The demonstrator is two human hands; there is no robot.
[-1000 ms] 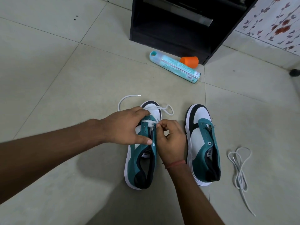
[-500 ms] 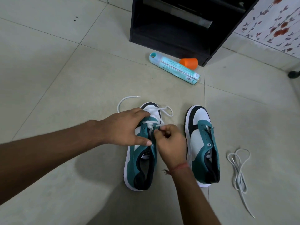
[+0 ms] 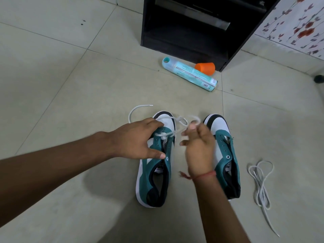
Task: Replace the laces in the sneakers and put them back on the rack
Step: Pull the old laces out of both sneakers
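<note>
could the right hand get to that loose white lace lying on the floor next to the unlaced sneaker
Probably yes, once it lets go. The loose lace lies on bare floor to the right of the unlaced sneaker, with nothing over it. But the right hand is pinching the lace of the other sneaker.

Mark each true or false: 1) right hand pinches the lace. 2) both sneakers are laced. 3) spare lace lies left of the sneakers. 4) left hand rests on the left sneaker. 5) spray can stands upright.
1) Right hand pinches the lace: true.
2) Both sneakers laced: false. Only the left sneaker has a lace in its front eyelets; the right sneaker has none.
3) Spare lace left of the sneakers: false. It lies on the floor to their right.
4) Left hand rests on the left sneaker: true.
5) Spray can upright: false. It lies on its side by the rack.
</note>
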